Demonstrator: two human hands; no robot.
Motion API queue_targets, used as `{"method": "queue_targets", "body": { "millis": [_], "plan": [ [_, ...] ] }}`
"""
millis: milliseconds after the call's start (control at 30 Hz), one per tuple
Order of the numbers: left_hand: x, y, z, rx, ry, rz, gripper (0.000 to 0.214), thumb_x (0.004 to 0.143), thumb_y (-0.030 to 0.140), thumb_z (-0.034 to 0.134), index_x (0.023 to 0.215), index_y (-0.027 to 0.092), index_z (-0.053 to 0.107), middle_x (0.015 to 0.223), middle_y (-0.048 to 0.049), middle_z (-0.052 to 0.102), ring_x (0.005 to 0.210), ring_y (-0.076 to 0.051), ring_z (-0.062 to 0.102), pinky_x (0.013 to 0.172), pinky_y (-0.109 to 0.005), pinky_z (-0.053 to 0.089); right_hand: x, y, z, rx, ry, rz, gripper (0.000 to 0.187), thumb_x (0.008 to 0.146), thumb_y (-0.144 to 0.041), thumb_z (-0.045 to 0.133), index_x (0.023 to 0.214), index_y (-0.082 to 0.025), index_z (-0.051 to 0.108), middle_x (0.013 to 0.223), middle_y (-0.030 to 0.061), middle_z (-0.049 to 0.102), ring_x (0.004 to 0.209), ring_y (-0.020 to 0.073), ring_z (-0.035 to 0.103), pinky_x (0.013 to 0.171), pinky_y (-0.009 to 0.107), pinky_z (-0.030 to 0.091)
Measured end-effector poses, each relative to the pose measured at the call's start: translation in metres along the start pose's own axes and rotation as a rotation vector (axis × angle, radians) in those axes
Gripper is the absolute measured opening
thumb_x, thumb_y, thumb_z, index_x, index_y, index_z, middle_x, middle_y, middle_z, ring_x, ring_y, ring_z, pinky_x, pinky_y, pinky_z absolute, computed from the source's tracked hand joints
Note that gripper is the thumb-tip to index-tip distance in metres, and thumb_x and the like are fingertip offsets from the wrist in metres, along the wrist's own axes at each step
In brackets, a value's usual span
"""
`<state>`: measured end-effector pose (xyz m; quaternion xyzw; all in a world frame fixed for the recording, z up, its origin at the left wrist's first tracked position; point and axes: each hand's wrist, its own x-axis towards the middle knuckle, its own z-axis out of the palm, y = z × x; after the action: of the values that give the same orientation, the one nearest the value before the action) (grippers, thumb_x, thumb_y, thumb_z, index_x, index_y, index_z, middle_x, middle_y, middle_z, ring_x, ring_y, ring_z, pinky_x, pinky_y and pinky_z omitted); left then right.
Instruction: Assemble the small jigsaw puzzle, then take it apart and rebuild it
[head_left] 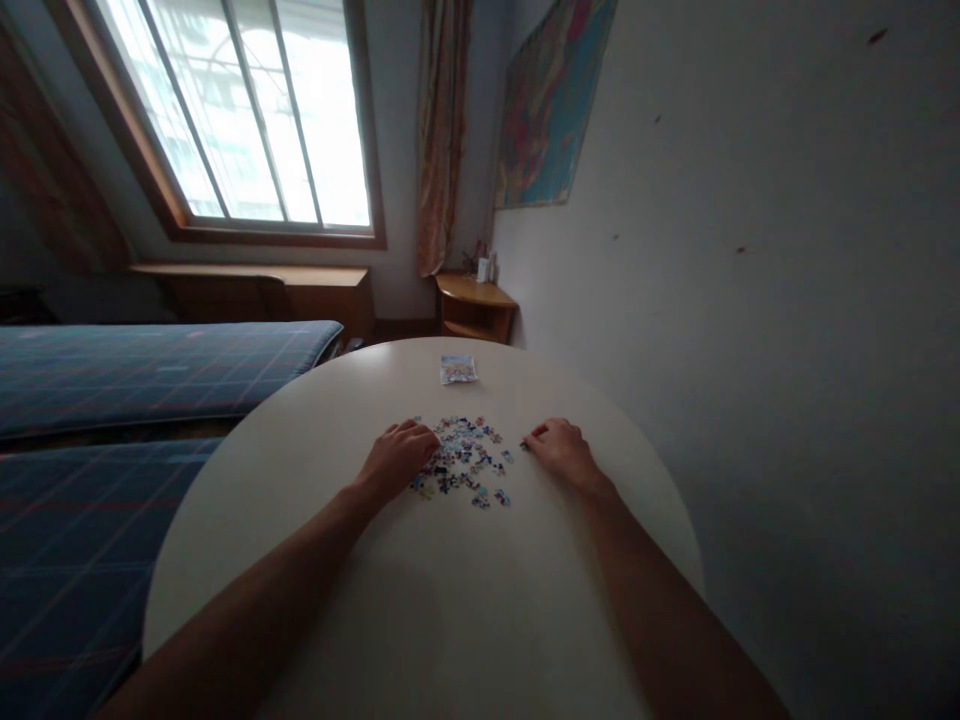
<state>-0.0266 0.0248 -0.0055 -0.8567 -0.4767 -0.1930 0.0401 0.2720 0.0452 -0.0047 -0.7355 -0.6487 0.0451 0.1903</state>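
Note:
A loose heap of small colourful jigsaw pieces (469, 458) lies on a round white table (420, 600). My left hand (397, 458) rests at the heap's left edge, fingers curled onto the pieces. My right hand (559, 450) lies just right of the heap, fingertips pinched on a small dark piece at the table surface. Both forearms stretch over the tabletop from the near edge.
A small printed packet or picture card (457, 369) lies at the table's far side. Two beds with blue plaid covers (112, 400) stand to the left. A wooden corner shelf (474, 305) and a window are behind; a white wall runs close along the right.

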Motion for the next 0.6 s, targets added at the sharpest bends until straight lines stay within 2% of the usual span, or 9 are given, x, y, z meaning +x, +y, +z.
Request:
{"method": "queue_targets", "body": {
  "millis": [367, 500, 600],
  "plan": [
    [-0.006, 0.002, -0.006, -0.015, -0.013, -0.031, 0.025, 0.095, 0.029, 0.048, 0.095, 0.025, 0.073, 0.108, -0.0028, 0.073, 0.105, -0.022, 0.060, 0.096, -0.037, 0.047, 0.007, 0.019, -0.008, 0.016, 0.005, 0.031, 0.022, 0.082, -0.037, 0.065, 0.095, -0.023, 0.075, 0.107, 0.0109, 0.070, 0.100, 0.0268, 0.063, 0.081, 0.036, 0.048],
    [-0.007, 0.004, -0.008, -0.037, -0.015, -0.041, 0.024, 0.094, 0.030, 0.050, 0.095, 0.025, 0.074, 0.107, -0.0035, 0.073, 0.105, -0.023, 0.061, 0.095, -0.038, 0.048, 0.005, 0.012, -0.008, 0.044, -0.019, 0.023, 0.024, 0.081, -0.042, 0.066, 0.090, -0.022, 0.076, 0.098, 0.0098, 0.072, 0.092, 0.0253, 0.065, 0.078, 0.034, 0.048],
    [-0.008, 0.005, -0.009, -0.070, -0.013, -0.027, 0.024, 0.094, 0.030, 0.050, 0.095, 0.025, 0.073, 0.108, -0.0031, 0.072, 0.105, -0.023, 0.061, 0.094, -0.038, 0.050, 0.002, 0.001, -0.006, 0.079, -0.073, -0.050, 0.024, 0.078, -0.044, 0.069, 0.086, -0.022, 0.077, 0.096, 0.0085, 0.072, 0.090, 0.0230, 0.065, 0.077, 0.031, 0.047]
  ]
}}
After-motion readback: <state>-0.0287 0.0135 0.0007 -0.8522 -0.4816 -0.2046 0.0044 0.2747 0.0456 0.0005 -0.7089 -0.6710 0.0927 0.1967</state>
